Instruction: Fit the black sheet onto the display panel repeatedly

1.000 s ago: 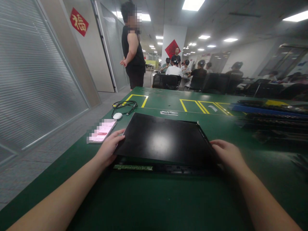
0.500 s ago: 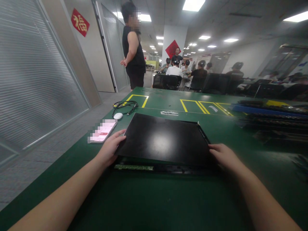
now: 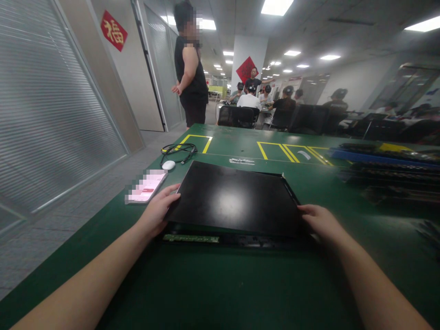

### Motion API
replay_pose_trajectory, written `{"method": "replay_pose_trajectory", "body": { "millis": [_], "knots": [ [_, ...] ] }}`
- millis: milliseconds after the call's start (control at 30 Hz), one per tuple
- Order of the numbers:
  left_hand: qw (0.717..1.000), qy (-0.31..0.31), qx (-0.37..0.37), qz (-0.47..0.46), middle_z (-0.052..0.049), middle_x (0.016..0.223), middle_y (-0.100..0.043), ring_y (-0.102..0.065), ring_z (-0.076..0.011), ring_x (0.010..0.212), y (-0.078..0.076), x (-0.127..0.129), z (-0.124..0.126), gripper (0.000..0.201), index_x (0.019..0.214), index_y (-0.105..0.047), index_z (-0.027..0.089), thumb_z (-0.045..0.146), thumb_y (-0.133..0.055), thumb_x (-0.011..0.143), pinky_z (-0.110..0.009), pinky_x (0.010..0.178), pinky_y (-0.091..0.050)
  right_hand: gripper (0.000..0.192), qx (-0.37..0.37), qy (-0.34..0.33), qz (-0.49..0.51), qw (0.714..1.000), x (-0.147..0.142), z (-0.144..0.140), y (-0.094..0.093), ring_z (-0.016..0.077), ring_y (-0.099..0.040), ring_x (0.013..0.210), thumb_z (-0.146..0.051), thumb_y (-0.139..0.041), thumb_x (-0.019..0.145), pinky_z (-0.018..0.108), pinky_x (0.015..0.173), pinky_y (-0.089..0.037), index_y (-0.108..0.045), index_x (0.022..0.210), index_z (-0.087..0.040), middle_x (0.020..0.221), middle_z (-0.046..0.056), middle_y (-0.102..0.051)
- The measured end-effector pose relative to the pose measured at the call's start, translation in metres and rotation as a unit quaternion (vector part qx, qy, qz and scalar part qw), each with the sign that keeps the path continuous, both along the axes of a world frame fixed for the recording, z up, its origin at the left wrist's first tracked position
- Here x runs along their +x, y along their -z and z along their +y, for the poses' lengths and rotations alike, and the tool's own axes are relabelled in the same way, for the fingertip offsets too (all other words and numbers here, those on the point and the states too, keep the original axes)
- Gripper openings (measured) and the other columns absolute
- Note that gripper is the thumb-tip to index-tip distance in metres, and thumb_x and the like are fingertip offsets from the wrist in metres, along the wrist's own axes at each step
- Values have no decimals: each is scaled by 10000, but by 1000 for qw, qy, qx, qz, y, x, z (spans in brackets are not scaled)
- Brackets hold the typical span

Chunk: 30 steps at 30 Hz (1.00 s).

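Hands (image 3: 156, 213) flanking flat glossy black panel (image 3: 233, 199)

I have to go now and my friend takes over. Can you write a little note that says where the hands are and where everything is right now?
Left hand: open, fingers resting on the left edge of the black panel.
Right hand: open, touching the panel's right edge near the front corner.
The panel lies flat on the green table, over a dark frame with a green circuit strip showing along the front.
Done: panel sits on the frame. Whether it is fastened cannot be seen.
Nearby on the left: a phone, a white mouse, a coiled black cable. Dark trays are stacked at the right. A person stands beyond the table.
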State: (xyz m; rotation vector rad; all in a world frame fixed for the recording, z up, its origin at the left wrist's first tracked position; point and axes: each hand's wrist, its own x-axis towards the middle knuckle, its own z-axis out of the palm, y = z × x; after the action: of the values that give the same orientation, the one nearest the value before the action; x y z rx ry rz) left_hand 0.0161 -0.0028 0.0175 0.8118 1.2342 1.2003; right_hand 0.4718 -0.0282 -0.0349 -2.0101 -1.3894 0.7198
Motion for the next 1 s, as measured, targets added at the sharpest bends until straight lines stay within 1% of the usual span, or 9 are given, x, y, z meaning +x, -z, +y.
{"method": "replay_pose_trajectory", "body": {
  "millis": [200, 367, 433, 500, 600, 667, 767, 867, 1000],
  "knots": [
    [1000, 4, 11, -6, -86, 922, -778, -734, -214, 751, -3, -1, 0, 462, 1258, -631, 171, 171, -670, 798, -235, 562, -556, 422, -1, 15, 26, 1000, -3, -1, 0, 205, -691, 724, -125, -554, 702, 297, 662, -526, -739, 1080, -164, 857, 87, -758],
    [1000, 11, 22, 3, -109, 999, -774, -735, -228, 851, -3, -5, 1, 455, 1180, -675, 147, 108, -702, 728, -258, 675, -582, 424, 6, 8, 12, 1000, 0, 1, 3, 207, -693, 742, -132, -557, 696, 289, 664, -522, -740, 1076, -171, 854, 84, -758],
    [999, 5, 18, 30, -111, 1027, -769, -731, -238, 892, -1, -7, 2, 445, 1158, -687, 158, 111, -716, 717, -272, 715, -583, 419, 10, 7, 13, 1000, 2, 1, 5, 207, -693, 735, -139, -561, 696, 287, 651, -520, -742, 1071, -179, 848, 82, -758],
    [997, -7, 22, 72, -119, 1105, -748, -708, -253, 992, 3, -8, 3, 403, 1117, -709, 164, 146, -736, 716, -284, 793, -570, 418, 9, 8, 19, 1000, 4, 2, 7, 205, -693, 725, -139, -556, 697, 284, 637, -518, -739, 1072, -174, 858, 87, -760],
    [987, -30, 47, 148, -138, 1285, -663, -598, -302, 1205, 7, -10, 5, 316, 990, -752, 164, 194, -780, 676, -314, 922, -523, 439, -3, 15, 30, 999, 6, 3, 8, 197, -697, 733, -136, -536, 713, 276, 629, -519, -711, 1116, -152, 934, 104, -759],
    [980, -40, 60, 185, -136, 1375, -599, -525, -340, 1284, 9, -10, 6, 278, 902, -763, 176, 197, -806, 628, -353, 967, -501, 470, -21, 24, 44, 999, 4, 3, 7, 193, -696, 730, -135, -521, 729, 276, 622, -522, -675, 1173, -126, 978, 118, -752],
    [970, -35, 72, 228, -126, 1387, -587, -487, -356, 1315, 11, -12, 8, 255, 857, -761, 191, 205, -806, 606, -420, 1064, -413, 506, -40, 31, 66, 997, 1, 2, 3, 186, -685, 698, -129, -506, 744, 278, 597, -519, -630, 1233, -100, 992, 131, -742],
    [963, -21, 86, 255, -127, 1361, -603, -494, -338, 1311, 15, -14, 10, 237, 873, -759, 185, 223, -771, 639, -428, 1129, -312, 500, -41, 42, 61, 996, -2, 1, -1, 178, -673, 675, -126, -509, 745, 266, 565, -504, -633, 1228, -95, 968, 132, -735],
    [955, -6, 113, 273, -121, 1321, -626, -529, -329, 1276, 24, -18, 14, 245, 867, -755, 192, 232, -766, 625, -388, 1083, -379, 490, -40, 43, 81, 995, -1, 2, -2, 177, -668, 660, -122, -524, 734, 265, 552, -498, -644, 1209, -104, 918, 118, -737]
  ]
}}
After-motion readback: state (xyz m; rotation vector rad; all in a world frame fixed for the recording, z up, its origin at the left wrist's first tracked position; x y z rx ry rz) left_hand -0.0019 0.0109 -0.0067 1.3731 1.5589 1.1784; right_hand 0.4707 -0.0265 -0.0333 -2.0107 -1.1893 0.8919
